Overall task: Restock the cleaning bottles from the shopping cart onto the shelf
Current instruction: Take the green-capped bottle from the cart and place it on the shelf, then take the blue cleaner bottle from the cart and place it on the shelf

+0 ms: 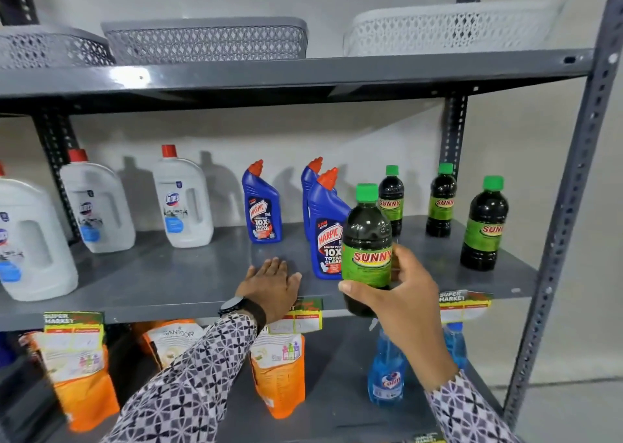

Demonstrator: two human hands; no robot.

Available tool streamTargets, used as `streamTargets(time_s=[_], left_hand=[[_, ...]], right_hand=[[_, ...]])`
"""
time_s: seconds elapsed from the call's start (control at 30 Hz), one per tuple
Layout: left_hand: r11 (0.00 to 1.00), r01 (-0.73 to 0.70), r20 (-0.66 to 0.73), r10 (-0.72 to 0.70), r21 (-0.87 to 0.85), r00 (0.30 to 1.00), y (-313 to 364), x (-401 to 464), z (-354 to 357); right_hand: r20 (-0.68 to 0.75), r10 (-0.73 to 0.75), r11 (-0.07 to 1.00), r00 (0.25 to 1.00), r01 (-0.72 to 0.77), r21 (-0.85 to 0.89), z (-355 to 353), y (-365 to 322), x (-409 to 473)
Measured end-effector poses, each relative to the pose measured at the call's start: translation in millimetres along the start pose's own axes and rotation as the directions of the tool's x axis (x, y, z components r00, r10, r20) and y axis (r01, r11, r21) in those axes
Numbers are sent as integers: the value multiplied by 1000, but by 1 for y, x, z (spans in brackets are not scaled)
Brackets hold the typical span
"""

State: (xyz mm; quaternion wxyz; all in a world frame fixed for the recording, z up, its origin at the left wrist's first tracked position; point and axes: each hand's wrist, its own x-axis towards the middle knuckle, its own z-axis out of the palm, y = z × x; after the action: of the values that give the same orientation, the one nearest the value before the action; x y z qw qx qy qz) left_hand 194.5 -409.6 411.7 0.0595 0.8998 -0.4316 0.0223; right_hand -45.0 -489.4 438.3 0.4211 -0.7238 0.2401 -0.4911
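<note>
Shelf mostly stocked; right hand grips Sunny bottle near front edge, unplaced; left hand flat, fingers together; cart unseen

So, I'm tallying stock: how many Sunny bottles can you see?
4. One in the right hand, bottle; three on the middle shelf: two at the back, one front right. None seem hidden.

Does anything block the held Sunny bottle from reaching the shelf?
Partly. The right hand holds the Sunny bottle at the shelf edge; the front Harpic bottle stands just left, but bare shelf lies open to the right.
</note>
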Motion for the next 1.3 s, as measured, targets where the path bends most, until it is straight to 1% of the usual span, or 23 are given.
streamTargets(time_s=[0.13,0.27,0.4,0.57,0.7,0.77,0.8,0.87,0.9,0.93,0.97,1.03,1.1,1.13,1.2,1.23,1.3], left_hand=[[1000,-13,-6,13,8,1000,0,-1,1],[1000,3,-19,-3,6,1000,-1,0,2],[1000,16,-9,-16,-4,1000,3,0,1],[1000,24,-8,-24,-6,1000,5,0,-1],[999,23,-58,-25,-29,998,4,-1,-1],[995,24,-157,-39,-95,987,4,-7,0],[990,9,-246,-45,-143,968,5,-10,1],[977,-41,-449,-59,-211,891,3,-23,6],[970,-66,-538,-74,-236,840,2,-35,12],[965,-83,-612,-91,-250,785,-2,-51,22],[961,-84,-648,-111,-262,754,-10,-70,36],[953,-81,-671,-143,-292,727,-22,-114,67],[929,-29,-648,-235,-369,724,-42,-161,103],[902,16,-602,-302,-432,739,-51,-183,119],[809,172,-447,-472,-562,759,-74,-228,149],[760,261,-360,-543,-596,759,-89,-248,165],[659,406,-203,-647,-633,735,-117,-285,196]], right_hand=[[-79,60,996,995,-64,-55,-6,20,51],[-61,108,984,992,-115,-139,-5,50,93],[-36,90,982,995,-95,-165,-1,67,102],[-40,78,986,996,-83,-147,1,76,101],[-17,55,987,998,-57,-148,-3,75,100],[-1,38,986,999,-38,-162,-6,72,95],[-22,20,985,1000,-24,-174,-8,71,90],[-94,-43,983,995,26,-182,-13,68,72],[-124,-101,981,987,78,-180,-14,67,61],[-120,-172,974,978,151,-166,-12,66,49],[-84,-235,965,968,222,-137,-6,66,33],[37,-323,942,946,325,-84,12,68,1],[240,-359,922,902,383,-60,44,71,-35],[342,-367,909,865,411,-65,62,74,-54],[532,-374,877,760,476,-63,104,81,-94],[622,-369,861,691,507,-52,128,87,-114],[776,-336,842,534,540,-7,176,101,-155]])
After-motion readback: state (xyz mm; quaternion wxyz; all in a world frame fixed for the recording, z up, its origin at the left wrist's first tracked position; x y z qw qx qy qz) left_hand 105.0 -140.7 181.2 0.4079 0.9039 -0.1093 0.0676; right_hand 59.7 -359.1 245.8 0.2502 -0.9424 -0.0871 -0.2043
